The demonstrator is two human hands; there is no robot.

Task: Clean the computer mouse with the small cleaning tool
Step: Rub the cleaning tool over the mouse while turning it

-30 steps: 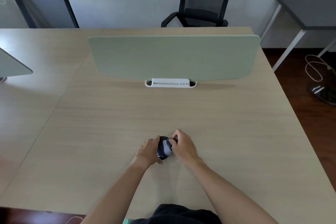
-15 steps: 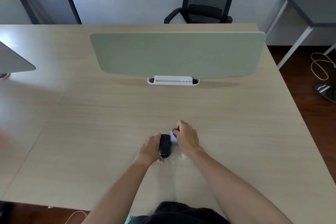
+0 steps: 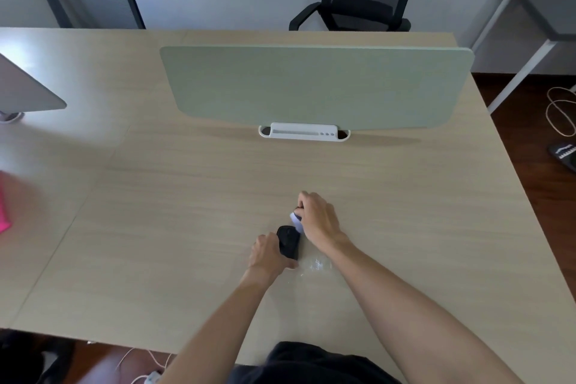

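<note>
Since half a second ago your right hand [image 3: 318,221] has lifted its pinched pale cleaning tool [image 3: 296,221] off toward the front end of the black mouse [image 3: 288,242], which your left hand [image 3: 268,254] grips from its left on the desk [image 3: 187,227], long axis pointing away from you, markings unreadable.
</note>
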